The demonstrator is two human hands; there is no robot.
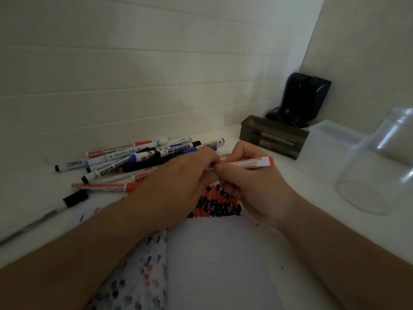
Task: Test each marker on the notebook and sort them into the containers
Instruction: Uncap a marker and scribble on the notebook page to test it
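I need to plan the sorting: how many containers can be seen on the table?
3, all at the right: a dark box near the back, a frosted tub beside it, a clear jar nearest. None seems hidden.

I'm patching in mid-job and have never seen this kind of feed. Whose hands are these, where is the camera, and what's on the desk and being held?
There is no machine here: a person works bare-handed, and the single picture comes from a camera on their head, looking down. The left hand and right hand both have a grip on one red-capped marker above the notebook, whose page top carries red and dark test marks. A pile of markers lies to the left. On the right stand a dark box, a clear tub and a clear jar.
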